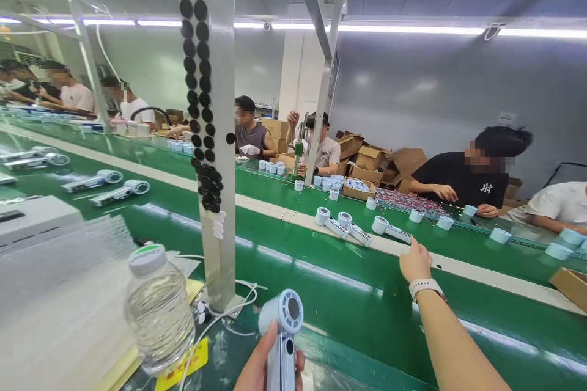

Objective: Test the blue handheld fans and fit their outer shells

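Light-blue handheld fan roughly upright in left hand, its grip wrapped round the handle, above near tabletop. Right hand at handle end of another fan on pale strip; can't tell if grip is closed. Mid-handle hold likely steadier. Black shirt: "NY" logo. Yellow label: print unreadable.

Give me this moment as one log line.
left hand: holding blue fan | right hand: at handle end of another fan on pale strip
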`<state>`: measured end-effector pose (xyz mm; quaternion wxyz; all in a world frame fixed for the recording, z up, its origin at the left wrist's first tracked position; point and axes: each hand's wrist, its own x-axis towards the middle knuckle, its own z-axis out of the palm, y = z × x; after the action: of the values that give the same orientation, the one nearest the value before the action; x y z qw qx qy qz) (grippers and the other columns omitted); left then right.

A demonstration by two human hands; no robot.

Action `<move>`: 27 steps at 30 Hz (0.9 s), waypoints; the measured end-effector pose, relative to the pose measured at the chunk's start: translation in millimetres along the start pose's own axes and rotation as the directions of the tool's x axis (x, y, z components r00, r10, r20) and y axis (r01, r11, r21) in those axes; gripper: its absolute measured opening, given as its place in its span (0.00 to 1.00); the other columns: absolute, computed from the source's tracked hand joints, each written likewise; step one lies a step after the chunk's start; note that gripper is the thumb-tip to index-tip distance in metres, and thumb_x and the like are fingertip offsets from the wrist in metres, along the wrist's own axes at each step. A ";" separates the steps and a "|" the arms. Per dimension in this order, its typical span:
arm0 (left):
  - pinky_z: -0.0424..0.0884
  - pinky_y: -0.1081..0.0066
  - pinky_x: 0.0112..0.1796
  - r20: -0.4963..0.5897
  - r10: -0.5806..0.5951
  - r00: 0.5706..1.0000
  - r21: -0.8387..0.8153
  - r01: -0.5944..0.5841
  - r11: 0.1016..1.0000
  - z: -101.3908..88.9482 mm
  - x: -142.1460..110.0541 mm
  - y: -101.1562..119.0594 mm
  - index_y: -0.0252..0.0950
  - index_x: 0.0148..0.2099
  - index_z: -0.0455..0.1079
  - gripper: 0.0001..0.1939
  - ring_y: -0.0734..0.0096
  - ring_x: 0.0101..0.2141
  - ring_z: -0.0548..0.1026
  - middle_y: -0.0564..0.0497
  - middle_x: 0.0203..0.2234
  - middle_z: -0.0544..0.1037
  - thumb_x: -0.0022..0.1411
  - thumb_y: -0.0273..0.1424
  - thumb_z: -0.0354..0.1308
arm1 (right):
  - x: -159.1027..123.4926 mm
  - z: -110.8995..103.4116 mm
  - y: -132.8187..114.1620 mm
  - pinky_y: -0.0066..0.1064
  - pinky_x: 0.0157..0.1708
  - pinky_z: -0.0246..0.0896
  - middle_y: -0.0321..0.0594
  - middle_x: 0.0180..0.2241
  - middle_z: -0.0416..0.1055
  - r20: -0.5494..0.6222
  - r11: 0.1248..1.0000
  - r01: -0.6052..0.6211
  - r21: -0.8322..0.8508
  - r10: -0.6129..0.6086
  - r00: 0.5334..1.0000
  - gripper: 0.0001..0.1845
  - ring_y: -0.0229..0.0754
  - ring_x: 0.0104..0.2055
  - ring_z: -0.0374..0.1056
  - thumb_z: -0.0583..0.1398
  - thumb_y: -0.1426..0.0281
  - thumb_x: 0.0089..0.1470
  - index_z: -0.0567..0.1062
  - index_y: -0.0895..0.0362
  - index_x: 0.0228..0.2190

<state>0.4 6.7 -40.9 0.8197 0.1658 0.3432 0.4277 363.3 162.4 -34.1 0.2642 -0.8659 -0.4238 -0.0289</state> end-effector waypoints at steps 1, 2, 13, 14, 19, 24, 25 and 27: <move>0.65 0.75 0.20 -0.029 -0.009 1.000 0.010 0.010 1.000 4.9 -4.1 1.0 0.31 0.26 0.71 0.27 0.73 0.17 0.69 0.48 0.18 0.73 0.61 0.51 0.58 | -10.9 -5.6 -2.8 0.52 0.56 0.61 0.47 0.58 0.66 0.013 0.999 0.042 -0.013 -0.042 0.999 0.18 0.52 0.58 0.64 0.61 0.66 0.63 0.71 0.57 0.53; 0.65 0.75 0.21 -0.064 -0.015 0.998 0.015 0.016 1.000 10.1 -8.5 2.1 0.31 0.27 0.71 0.26 0.72 0.17 0.70 0.48 0.17 0.73 0.64 0.49 0.55 | -23.3 -12.4 -5.4 0.51 0.57 0.59 0.47 0.57 0.67 0.029 0.996 0.087 -0.024 -0.086 0.996 0.16 0.53 0.59 0.63 0.61 0.68 0.63 0.72 0.58 0.51; 0.69 0.74 0.22 -0.024 0.064 0.998 -0.020 -0.064 0.998 36.5 -40.8 8.2 0.31 0.31 0.69 0.19 0.72 0.18 0.72 0.50 0.18 0.73 0.71 0.37 0.47 | -262.6 -76.7 -37.7 0.32 0.31 0.58 0.40 0.27 0.77 0.408 0.846 0.523 0.106 -0.517 0.753 0.13 0.45 0.31 0.72 0.56 0.68 0.61 0.75 0.55 0.26; 0.71 0.73 0.24 0.056 0.059 0.997 -0.013 -0.058 0.998 34.8 -42.5 8.4 0.31 0.32 0.71 0.18 0.71 0.20 0.74 0.49 0.20 0.75 0.69 0.39 0.52 | -284.7 -76.1 -42.8 0.32 0.31 0.58 0.41 0.29 0.77 0.429 0.839 0.532 0.118 -0.526 0.735 0.10 0.45 0.32 0.72 0.58 0.68 0.60 0.76 0.56 0.28; 0.74 0.68 0.41 0.402 0.215 0.890 -0.030 -0.222 0.975 28.5 -48.5 9.3 0.33 0.41 0.76 0.29 0.62 0.38 0.80 0.47 0.37 0.82 0.38 0.41 0.78 | -344.6 -72.7 -62.3 0.35 0.34 0.61 0.52 0.39 0.77 0.472 0.837 0.530 0.136 -0.525 0.708 0.11 0.51 0.38 0.74 0.54 0.78 0.60 0.75 0.59 0.40; 0.73 0.63 0.44 0.359 0.257 0.897 -0.005 -0.273 0.962 25.1 -39.5 8.6 0.35 0.40 0.75 0.22 0.65 0.38 0.78 0.48 0.38 0.80 0.51 0.46 0.71 | -347.8 -77.9 -63.9 0.42 0.42 0.65 0.56 0.46 0.73 0.479 0.792 0.546 0.273 -0.604 0.636 0.06 0.58 0.50 0.69 0.60 0.77 0.55 0.73 0.58 0.36; 0.73 0.64 0.43 0.312 0.248 0.917 0.014 -0.265 0.964 23.9 -35.7 8.6 0.35 0.40 0.74 0.20 0.66 0.37 0.77 0.48 0.38 0.80 0.54 0.46 0.68 | -345.8 -78.8 -62.3 0.43 0.44 0.65 0.56 0.46 0.73 0.484 0.788 0.532 0.310 -0.612 0.625 0.05 0.58 0.50 0.69 0.59 0.77 0.55 0.72 0.58 0.35; 0.73 0.67 0.39 0.224 0.229 0.947 0.049 -0.245 0.968 21.5 -28.5 9.0 0.35 0.39 0.73 0.19 0.68 0.35 0.77 0.48 0.36 0.79 0.58 0.46 0.65 | -339.6 -80.1 -57.0 0.41 0.40 0.67 0.51 0.39 0.76 0.509 0.790 0.485 0.375 -0.613 0.605 0.05 0.53 0.43 0.73 0.55 0.76 0.59 0.71 0.57 0.35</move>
<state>-1.1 -10.8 -8.6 0.7878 0.2826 0.2457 0.4889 117.5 -91.8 -33.8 0.1767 -0.6232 -0.7317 0.2122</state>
